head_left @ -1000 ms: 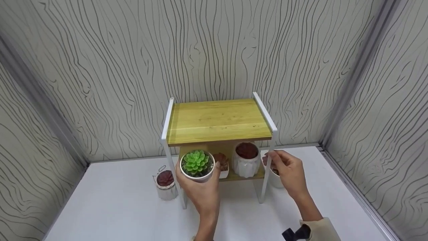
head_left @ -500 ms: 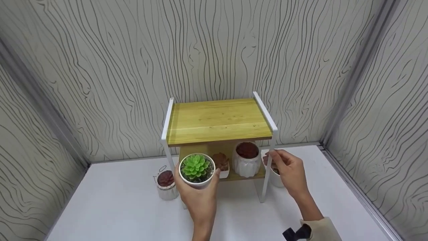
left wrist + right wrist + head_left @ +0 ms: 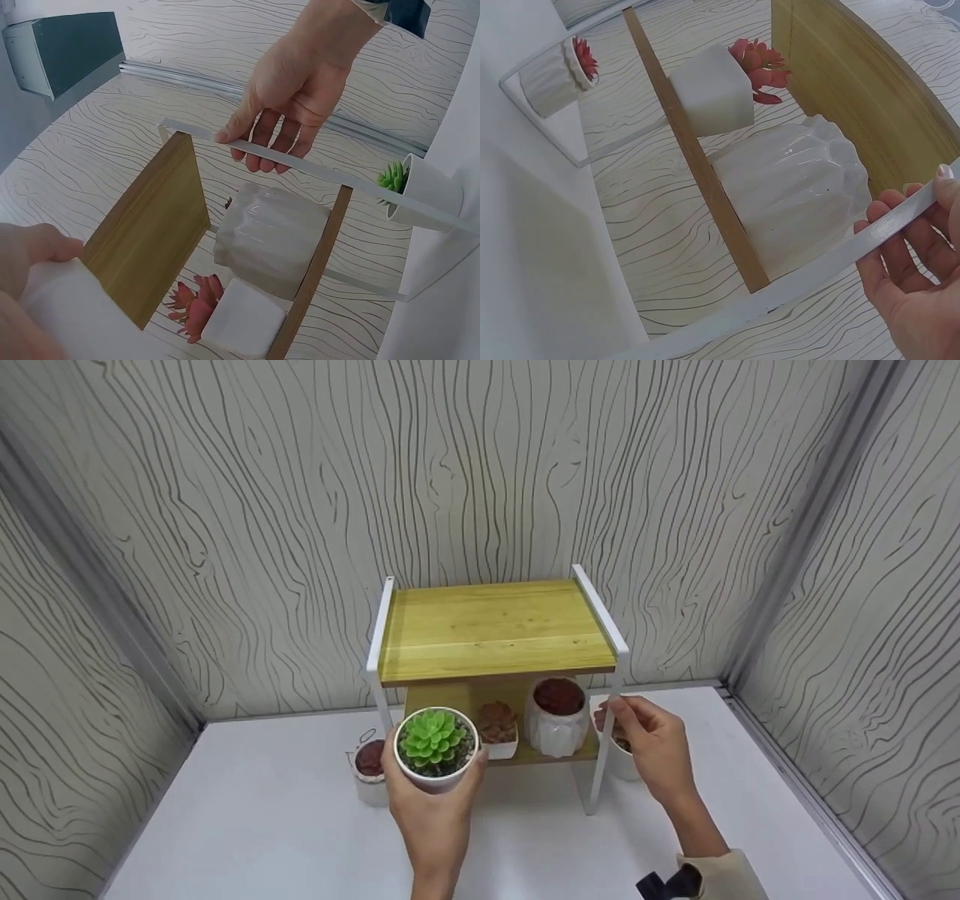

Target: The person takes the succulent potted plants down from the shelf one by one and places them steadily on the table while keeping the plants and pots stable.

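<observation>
In the head view my left hand (image 3: 431,817) grips a small white pot with a bright green succulent (image 3: 433,739), thumb and fingers round its sides. It is held in front of the left part of a two-tier wooden shelf (image 3: 499,630) with a white metal frame. My right hand (image 3: 664,754) pinches the shelf's right front post (image 3: 602,765); the right wrist view shows the fingers curled round the white metal bar (image 3: 840,259). On the lower board stand a ribbed white pot (image 3: 556,727) with a dark red plant and a smaller square pot (image 3: 501,742) with a reddish succulent.
Left of the shelf, a white pot with a dark red succulent (image 3: 370,780) stands on the white table (image 3: 262,825). Another white potted plant (image 3: 624,763) stands right of the shelf, partly behind my right hand. A patterned wall (image 3: 480,472) rises close behind.
My left hand has drawn the green succulent's pot slightly down and left, uncovering more of the square pot. My right hand keeps its grip on the post.
</observation>
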`<state>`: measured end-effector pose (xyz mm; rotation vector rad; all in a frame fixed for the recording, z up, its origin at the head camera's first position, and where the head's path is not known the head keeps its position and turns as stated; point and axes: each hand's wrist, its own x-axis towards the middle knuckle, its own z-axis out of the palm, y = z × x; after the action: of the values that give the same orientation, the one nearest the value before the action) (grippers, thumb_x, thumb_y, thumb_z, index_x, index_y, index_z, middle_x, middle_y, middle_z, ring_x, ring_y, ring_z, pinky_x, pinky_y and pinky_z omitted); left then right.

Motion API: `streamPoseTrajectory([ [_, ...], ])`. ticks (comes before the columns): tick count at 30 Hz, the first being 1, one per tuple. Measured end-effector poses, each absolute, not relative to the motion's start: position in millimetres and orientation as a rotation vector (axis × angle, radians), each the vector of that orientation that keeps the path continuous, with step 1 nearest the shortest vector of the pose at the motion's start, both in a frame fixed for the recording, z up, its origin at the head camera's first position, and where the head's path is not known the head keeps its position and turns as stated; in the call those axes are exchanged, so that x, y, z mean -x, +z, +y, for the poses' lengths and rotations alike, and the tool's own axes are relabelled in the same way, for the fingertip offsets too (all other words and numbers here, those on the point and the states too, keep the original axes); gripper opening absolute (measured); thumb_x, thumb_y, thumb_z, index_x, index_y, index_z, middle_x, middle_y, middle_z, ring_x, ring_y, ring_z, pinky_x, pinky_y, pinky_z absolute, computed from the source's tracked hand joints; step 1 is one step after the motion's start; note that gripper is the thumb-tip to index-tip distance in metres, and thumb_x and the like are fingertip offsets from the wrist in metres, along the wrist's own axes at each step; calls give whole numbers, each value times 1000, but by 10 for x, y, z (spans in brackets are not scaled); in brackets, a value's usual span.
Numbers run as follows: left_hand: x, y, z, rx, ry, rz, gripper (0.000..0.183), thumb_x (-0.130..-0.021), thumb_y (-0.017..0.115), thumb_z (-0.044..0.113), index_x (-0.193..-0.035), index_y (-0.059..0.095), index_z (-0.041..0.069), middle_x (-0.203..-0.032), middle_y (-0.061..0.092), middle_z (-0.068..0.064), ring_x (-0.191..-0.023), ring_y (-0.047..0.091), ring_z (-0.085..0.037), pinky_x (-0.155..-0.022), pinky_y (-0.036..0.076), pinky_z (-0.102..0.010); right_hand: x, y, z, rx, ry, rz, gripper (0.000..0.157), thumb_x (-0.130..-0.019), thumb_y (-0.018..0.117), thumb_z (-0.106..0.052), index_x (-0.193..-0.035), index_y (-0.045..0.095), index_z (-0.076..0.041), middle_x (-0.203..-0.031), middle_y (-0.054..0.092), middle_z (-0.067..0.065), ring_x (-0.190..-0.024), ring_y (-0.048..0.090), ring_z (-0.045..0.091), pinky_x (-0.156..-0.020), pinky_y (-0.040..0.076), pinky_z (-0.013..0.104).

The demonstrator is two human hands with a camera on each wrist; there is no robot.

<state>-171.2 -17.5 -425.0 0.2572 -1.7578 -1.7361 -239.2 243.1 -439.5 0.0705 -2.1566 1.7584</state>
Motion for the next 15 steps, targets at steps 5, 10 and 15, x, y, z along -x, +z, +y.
streamPoseTrajectory([
  [5, 1658, -4238, -273, -274, -1732, -1802, 108, -67, 101, 15, -155, 40, 2, -152, 51, -20, -139, 53, -37, -112, 50, -60, 2396, -4398, 2421, -61, 1767, -2155, 32, -106, 64, -28, -111, 76, 1, -97, 80, 4, -94, 78, 10, -87, 63, 21],
  [10, 1612, -4202, -391, -290, -1713, -1851, 109, -65, 103, 20, -155, 42, 4, -150, 54, -19, -138, 54, -36, -113, 50, -59, 2397, -4402, 2419, -80, 1774, -2134, 29, -107, 63, -25, -111, 76, 1, -95, 80, 4, -92, 79, 11, -84, 63, 20],
  [15, 1574, -4143, -520, -262, -1692, -1926, 107, -66, 102, 23, -154, 43, 6, -149, 55, -18, -139, 55, -37, -111, 52, -61, 2404, -4409, 2412, -86, 1765, -2113, 26, -106, 64, -23, -109, 76, 1, -94, 81, 2, -90, 78, 8, -83, 64, 20],
])
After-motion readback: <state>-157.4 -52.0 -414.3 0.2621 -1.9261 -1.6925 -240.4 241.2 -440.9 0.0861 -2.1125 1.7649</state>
